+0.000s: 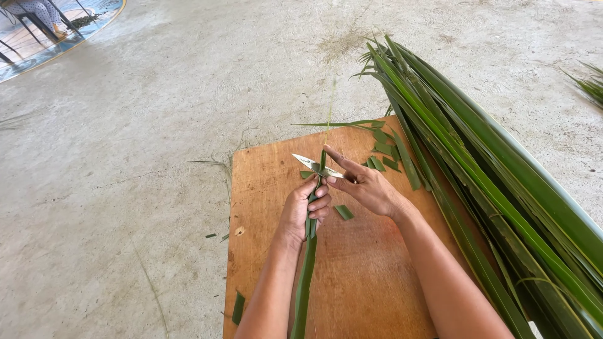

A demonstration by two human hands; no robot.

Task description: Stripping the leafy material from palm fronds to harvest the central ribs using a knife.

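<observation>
We are looking down over a wooden board (370,276) laid on a rough concrete floor (125,188), and both of our hands are busy above it. Our left hand (304,210) is wrapped in a fist around a long green leaf strip (306,276), fingers curled tight on it; the strip runs down from the fist toward us, past the left forearm, and a short stretch pokes up above the knuckles. Our right hand (364,185) sits just beside the left one, a little higher, and pinches a small knife (314,165), its pale blade pointing left and lying across the upper end of the strip, touching it right where it leaves the fist. From that spot a very thin pale-green sliver (329,113) rises straight up; it is too fine for us to tell where it ends.

On the board, short cut leaf pieces (383,157) lie scattered near the far right corner, and one more piece (343,212) lies just below the right hand. Another scrap (239,307) rests at the board's left edge. Along the right side stretches a thick bundle of long palm leaves (502,188), overlapping the board's right edge. In the far left corner we glimpse chair legs (28,25) on a coloured mat (94,19).
</observation>
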